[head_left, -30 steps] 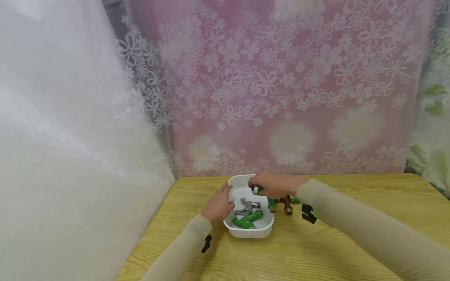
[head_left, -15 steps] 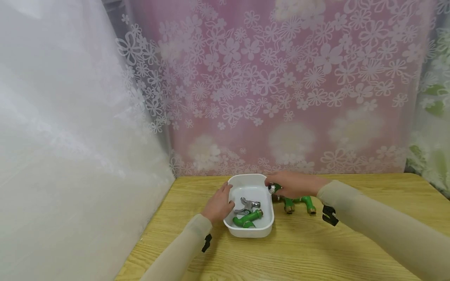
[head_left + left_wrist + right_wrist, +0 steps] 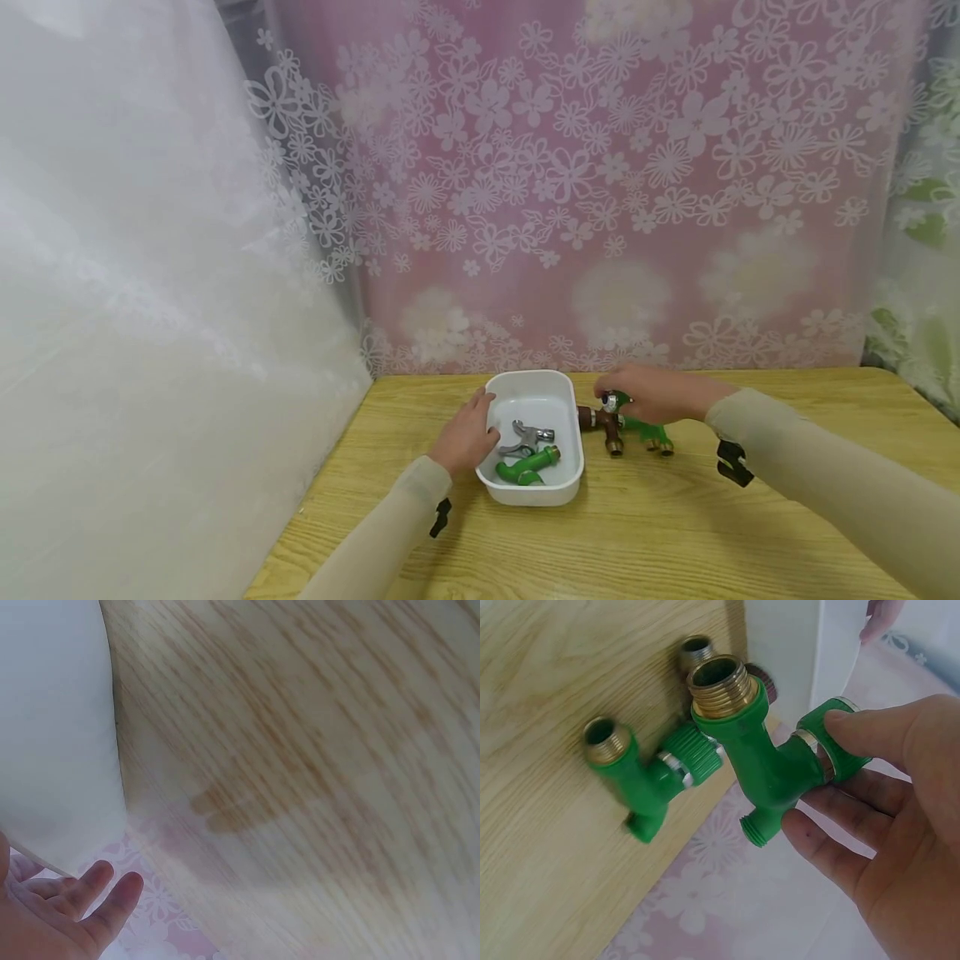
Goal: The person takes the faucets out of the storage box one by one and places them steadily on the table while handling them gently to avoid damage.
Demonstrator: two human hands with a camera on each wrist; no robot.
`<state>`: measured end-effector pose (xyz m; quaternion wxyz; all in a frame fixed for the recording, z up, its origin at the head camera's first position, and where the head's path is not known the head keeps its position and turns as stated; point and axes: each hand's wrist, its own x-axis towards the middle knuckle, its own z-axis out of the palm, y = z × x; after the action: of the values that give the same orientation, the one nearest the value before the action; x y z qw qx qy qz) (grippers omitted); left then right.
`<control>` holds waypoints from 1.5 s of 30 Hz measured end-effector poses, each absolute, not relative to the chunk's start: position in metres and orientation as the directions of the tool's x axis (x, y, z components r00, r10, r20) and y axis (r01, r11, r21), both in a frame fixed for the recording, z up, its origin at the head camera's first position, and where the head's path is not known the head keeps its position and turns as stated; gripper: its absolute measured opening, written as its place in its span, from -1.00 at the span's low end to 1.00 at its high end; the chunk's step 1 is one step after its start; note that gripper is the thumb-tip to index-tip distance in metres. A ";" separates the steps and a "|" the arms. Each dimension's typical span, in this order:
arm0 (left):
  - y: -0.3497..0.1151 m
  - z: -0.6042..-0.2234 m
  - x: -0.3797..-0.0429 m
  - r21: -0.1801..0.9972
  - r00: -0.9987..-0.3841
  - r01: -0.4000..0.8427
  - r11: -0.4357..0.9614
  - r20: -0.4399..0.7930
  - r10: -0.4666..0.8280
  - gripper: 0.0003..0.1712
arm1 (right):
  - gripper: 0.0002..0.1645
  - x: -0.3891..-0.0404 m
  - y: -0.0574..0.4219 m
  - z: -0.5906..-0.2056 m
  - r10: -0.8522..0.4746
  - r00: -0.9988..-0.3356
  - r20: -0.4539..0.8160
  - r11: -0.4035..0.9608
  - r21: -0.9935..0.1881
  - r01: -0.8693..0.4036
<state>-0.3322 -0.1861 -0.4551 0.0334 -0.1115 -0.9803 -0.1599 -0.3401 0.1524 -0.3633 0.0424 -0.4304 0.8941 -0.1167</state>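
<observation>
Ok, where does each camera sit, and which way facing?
Head: on the head, facing forward and down at the table and white tub; left hand, right hand and sleeves show.
Left wrist: on that wrist, facing table and white tub; part of left hand shows.
Right wrist: on that wrist, facing the held green tap; right hand and some of the left show.
Head and right wrist share that tap.

The green tap [image 3: 759, 769] you hold looks smooth and softly glossy, its ridged thread [image 3: 724, 699] brass-like metal. Your tub [image 3: 534, 496] looks like smooth plastic; the silver fitting [image 3: 531, 435] inside is shiny metal. Your table [image 3: 675, 533] shows wood grain, your sleeves [image 3: 832, 479] matt cloth.
</observation>
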 end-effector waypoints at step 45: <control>-0.186 -0.454 -0.331 0.304 -0.973 0.228 0.925 0.086 0.212 -0.28 | -0.51 -0.354 0.227 -0.410 -0.673 -0.734 -0.095 0.731 -0.239 -0.639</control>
<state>-0.3314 -0.1861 -0.4536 0.0258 -0.1122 -0.9807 -0.1579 -0.3544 0.2267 -0.4095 0.0876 -0.3541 0.9262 -0.0956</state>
